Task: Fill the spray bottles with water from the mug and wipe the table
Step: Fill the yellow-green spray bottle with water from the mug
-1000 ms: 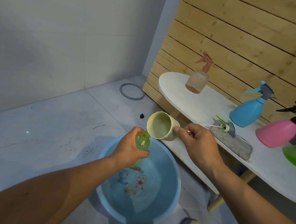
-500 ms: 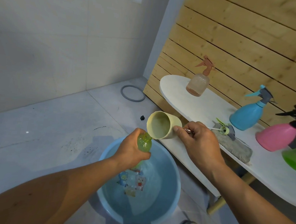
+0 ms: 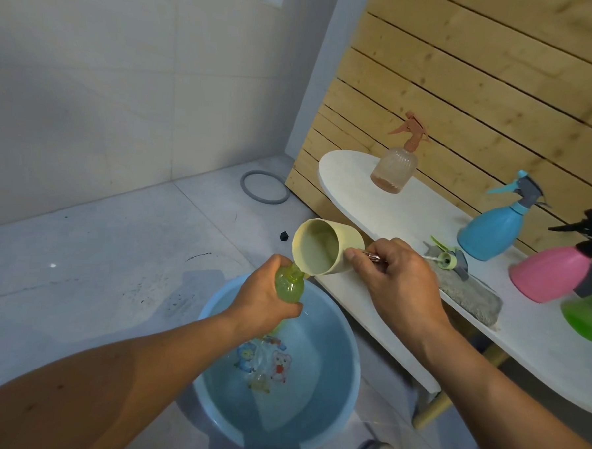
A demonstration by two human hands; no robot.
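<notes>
Your yellow-green bottle (image 3: 288, 284) sits in your left hand (image 3: 264, 300), fingers wrapped round its body, neck open and pointing up, held above the blue basin (image 3: 333, 408); your right hand (image 3: 399, 284) grips the cream mug (image 3: 324, 251) by its handle side, thumb against the wall, and tips it so the lip meets the bottle's neck; the two hands are close together, with only bottle and mug between them; compared with a second ago the mug is tipped further over the bottle, and your view has swung down, so the table sits lower in it; the basin holds water, with a cartoon print on its bottom; beyond the mug runs the white table (image 3: 384, 208); on it, nearest the mug, a grey cloth (image 3: 469, 295) carries the loose green spray head (image 3: 448, 259); past the cloth stand the blue spray bottle (image 3: 489, 231), the pink spray bottle (image 3: 552, 272) and a second green bottle (image 3: 588, 317) at the frame's edge; at the table's far end stands a clear peach spray bottle (image 3: 395, 167); on the floor beyond the basin lies a grey ring (image 3: 265, 187).
</notes>
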